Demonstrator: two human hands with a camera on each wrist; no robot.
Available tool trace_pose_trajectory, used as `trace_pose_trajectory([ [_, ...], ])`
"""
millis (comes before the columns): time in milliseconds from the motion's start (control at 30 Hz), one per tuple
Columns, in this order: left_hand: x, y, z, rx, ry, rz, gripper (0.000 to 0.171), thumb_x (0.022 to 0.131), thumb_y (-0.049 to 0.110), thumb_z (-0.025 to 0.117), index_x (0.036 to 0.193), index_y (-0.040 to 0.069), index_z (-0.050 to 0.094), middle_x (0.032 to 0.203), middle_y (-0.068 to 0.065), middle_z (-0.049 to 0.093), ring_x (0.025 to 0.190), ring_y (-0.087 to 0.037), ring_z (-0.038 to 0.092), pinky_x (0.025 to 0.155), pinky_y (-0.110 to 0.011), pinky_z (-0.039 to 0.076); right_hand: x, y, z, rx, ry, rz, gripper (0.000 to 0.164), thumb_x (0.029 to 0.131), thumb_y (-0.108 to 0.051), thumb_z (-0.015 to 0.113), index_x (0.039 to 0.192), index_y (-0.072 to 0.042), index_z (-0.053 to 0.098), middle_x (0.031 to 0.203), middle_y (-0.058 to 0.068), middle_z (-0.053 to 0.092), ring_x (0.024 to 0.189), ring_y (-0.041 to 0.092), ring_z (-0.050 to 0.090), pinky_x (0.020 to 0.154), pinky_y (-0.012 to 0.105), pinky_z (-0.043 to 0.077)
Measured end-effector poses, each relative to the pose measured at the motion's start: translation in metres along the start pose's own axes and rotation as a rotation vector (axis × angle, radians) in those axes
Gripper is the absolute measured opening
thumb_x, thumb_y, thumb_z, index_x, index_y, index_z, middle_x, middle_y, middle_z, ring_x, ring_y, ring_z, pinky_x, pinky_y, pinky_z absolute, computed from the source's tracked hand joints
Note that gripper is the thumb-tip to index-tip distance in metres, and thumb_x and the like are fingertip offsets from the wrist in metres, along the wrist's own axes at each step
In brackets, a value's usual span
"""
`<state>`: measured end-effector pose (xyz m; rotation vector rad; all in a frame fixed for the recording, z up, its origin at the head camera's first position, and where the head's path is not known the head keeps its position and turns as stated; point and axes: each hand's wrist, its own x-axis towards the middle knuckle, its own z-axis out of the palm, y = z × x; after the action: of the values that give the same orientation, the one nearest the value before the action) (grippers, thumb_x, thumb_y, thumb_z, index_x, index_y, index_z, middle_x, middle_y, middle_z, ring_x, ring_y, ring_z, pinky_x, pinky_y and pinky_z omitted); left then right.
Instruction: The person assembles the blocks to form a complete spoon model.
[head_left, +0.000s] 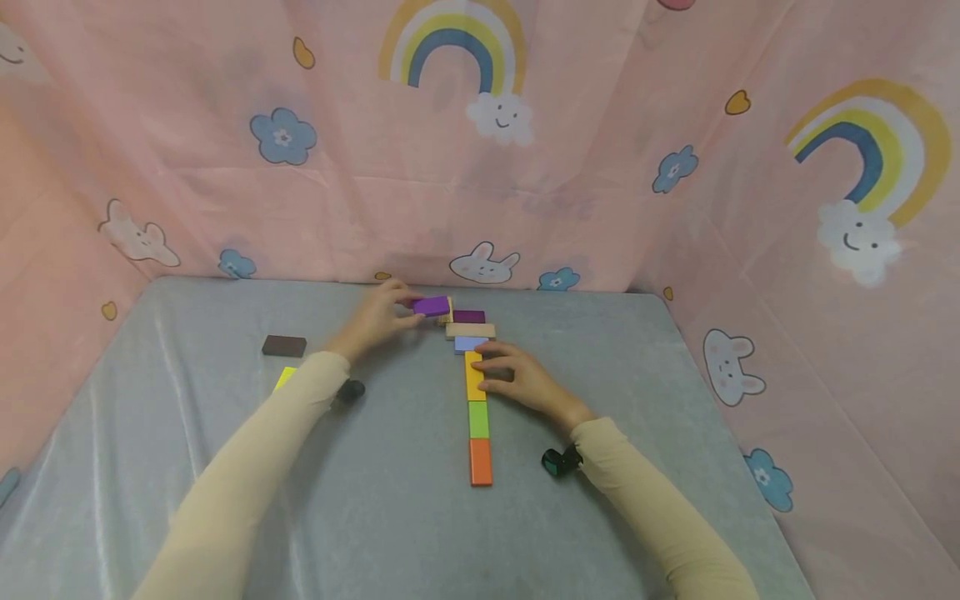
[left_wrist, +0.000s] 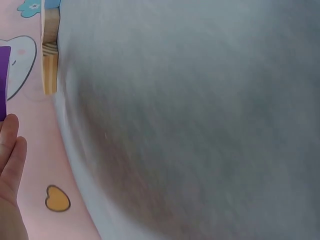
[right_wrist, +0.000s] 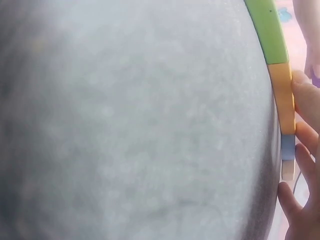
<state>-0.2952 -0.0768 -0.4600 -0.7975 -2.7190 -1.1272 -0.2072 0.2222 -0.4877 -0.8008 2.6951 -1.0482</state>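
At the far side of the table my left hand point(head_left: 380, 315) pinches a purple wooden block point(head_left: 431, 307) between thumb and fingers, just left of the far end of a row of blocks. That row runs toward me: a dark purple block point(head_left: 469, 317), a beige block point(head_left: 471, 332) set crosswise, a light blue block point(head_left: 470, 344), a yellow-orange block point(head_left: 474, 377), a green block point(head_left: 478, 420) and an orange-red block point(head_left: 481, 462). From the right, the fingers of my right hand point(head_left: 521, 379) rest on the yellow-orange and light blue blocks.
A dark brown block point(head_left: 284, 346) lies on the left of the grey cloth-covered table point(head_left: 405, 508). A yellow block point(head_left: 285, 377) is partly hidden by the left forearm. Behind the table hangs a pink patterned curtain point(head_left: 360, 208).
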Motion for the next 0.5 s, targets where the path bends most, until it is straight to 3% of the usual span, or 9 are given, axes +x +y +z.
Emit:
trace_pose_trajectory([
  [233, 0.007, 0.004, 0.014, -0.016, -0.036, -0.039, 0.037, 0.088, 0.017, 0.075, 0.123, 0.005, 0.067, 0.113, -0.010, 0.061, 0.106, -0.026, 0.062, 0.101, -0.044, 0.050, 0.000, 0.000, 0.000, -0.019, 0.009, -0.015, 0.040, 0.088, -0.033, 0.074, 0.124, -0.017, 0.070, 0.147, 0.002, 0.054, 0.143, 0.028, 0.042, 0.120, 0.052, 0.032],
  [500, 0.016, 0.012, 0.021, 0.025, -0.072, -0.040, 0.039, 0.092, 0.021, 0.069, 0.128, 0.005, 0.064, 0.118, -0.013, 0.060, 0.110, -0.027, 0.062, 0.102, -0.043, 0.051, 0.001, 0.000, 0.000, -0.013, -0.006, 0.012, 0.039, 0.089, -0.034, 0.073, 0.125, -0.018, 0.070, 0.148, 0.000, 0.052, 0.145, 0.026, 0.040, 0.122, 0.051, 0.030],
])
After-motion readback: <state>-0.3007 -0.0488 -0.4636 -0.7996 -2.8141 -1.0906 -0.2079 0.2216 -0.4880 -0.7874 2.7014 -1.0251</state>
